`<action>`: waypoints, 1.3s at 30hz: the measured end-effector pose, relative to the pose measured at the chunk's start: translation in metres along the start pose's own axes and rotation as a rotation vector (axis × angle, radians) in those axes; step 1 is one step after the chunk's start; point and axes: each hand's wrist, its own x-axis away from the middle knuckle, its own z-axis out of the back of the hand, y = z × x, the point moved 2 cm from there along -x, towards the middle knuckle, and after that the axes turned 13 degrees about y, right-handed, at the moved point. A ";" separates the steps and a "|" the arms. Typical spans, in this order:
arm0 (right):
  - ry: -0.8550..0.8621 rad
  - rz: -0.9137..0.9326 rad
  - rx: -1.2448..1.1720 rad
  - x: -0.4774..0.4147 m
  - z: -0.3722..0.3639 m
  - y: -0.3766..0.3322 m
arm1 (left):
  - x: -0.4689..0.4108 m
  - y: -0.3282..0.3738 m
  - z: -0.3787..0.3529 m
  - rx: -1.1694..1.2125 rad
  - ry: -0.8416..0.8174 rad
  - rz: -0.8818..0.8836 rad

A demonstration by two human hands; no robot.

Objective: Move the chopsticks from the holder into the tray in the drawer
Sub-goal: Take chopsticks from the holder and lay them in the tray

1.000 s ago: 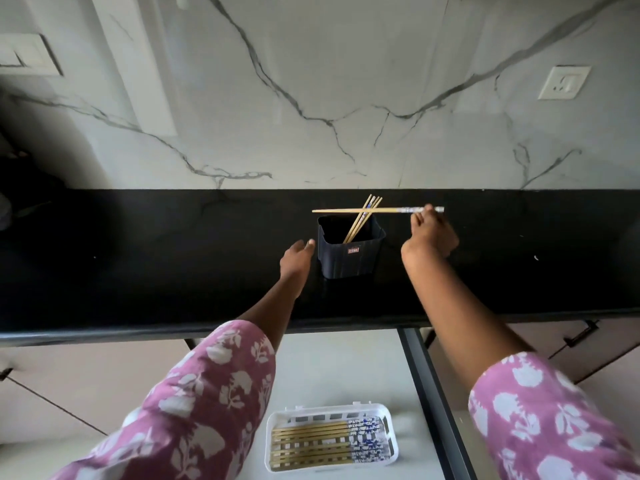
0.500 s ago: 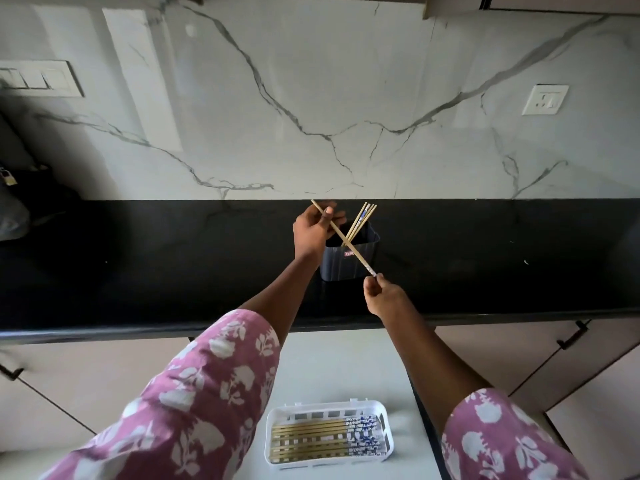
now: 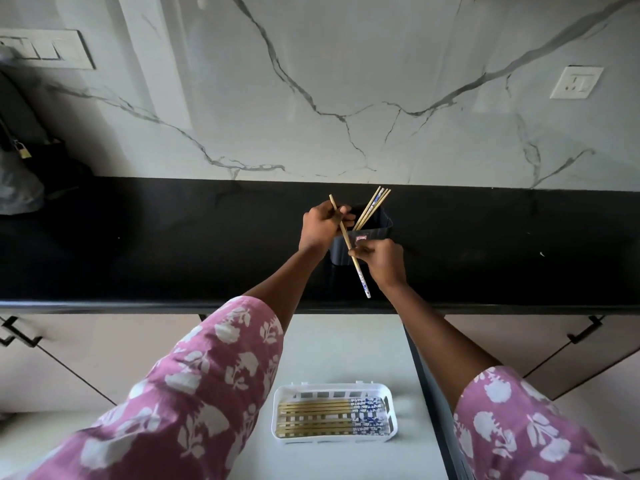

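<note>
Nearest to me, at the bottom of the view, the white slotted tray (image 3: 388, 419) sits in the open drawer (image 3: 332, 355), and a row of chopsticks in the tray (image 3: 322, 415) lies flat across it, bamboo ends to the left and blue-patterned ends to the right. My 2 forearms in pink floral sleeves (image 3: 180, 403) reach up from either side of the drawer toward the black tabletop (image 3: 138, 244). Over its front part, my right hand (image 3: 382, 263) is closed in a pinch on 1 chopstick (image 3: 349, 247), gripping it partway along the lower half; the patterned tip hangs below my fingers, near the tabletop's front edge. That chopstick slants up and to the left, crossing in front of the dark holder (image 3: 372, 233), and my left hand (image 3: 322, 226) is curled around its upper part, with the plain bamboo end poking out above the knuckles. So both hands grip the same stick, which is clear of the holder and well above the tray. Just behind my hands the holder stands upright on the tabletop, a small red label on its front face, and a bunch of remaining chopsticks (image 3: 372, 206) leans out of it toward the upper right; I cannot count them exactly. Beyond that rises the veined marble wall (image 3: 311, 81), with a switch plate (image 3: 48, 48) at far left and a socket (image 3: 576, 82) at far right.
</note>
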 end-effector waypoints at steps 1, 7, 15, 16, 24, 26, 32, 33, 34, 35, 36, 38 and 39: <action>-0.020 0.038 0.031 0.002 -0.004 0.000 | 0.000 -0.005 0.001 -0.003 -0.003 0.019; -0.083 0.084 0.073 0.021 -0.032 0.011 | 0.003 -0.034 0.014 -0.001 -0.016 0.106; -0.259 -0.154 0.020 0.057 -0.053 0.048 | -0.007 -0.110 0.070 -0.718 -0.069 0.310; -0.292 -0.166 0.019 0.065 -0.056 0.052 | -0.008 -0.121 0.078 -0.911 -0.135 0.325; -0.689 -0.189 0.127 0.140 -0.086 0.092 | -0.006 -0.156 0.107 -1.275 -0.322 0.444; -0.798 -0.138 0.206 0.159 -0.094 0.102 | -0.008 -0.156 0.105 -1.306 -0.347 0.464; -1.021 0.079 0.447 0.197 -0.109 0.114 | -0.015 -0.154 0.109 -1.329 -0.415 0.504; -1.024 0.082 0.475 0.200 -0.111 0.113 | -0.015 -0.154 0.109 -1.334 -0.424 0.511; -1.033 0.074 0.494 0.203 -0.114 0.113 | -0.015 -0.154 0.109 -1.337 -0.428 0.514; -1.041 0.083 0.511 0.205 -0.116 0.112 | -0.015 -0.154 0.108 -1.340 -0.430 0.512; -1.044 0.104 0.519 0.207 -0.119 0.112 | -0.015 -0.154 0.107 -1.340 -0.430 0.511; -1.043 0.141 0.526 0.208 -0.122 0.111 | -0.015 -0.152 0.107 -1.340 -0.433 0.506; -1.055 0.155 0.538 0.208 -0.123 0.111 | -0.015 -0.151 0.107 -1.339 -0.436 0.505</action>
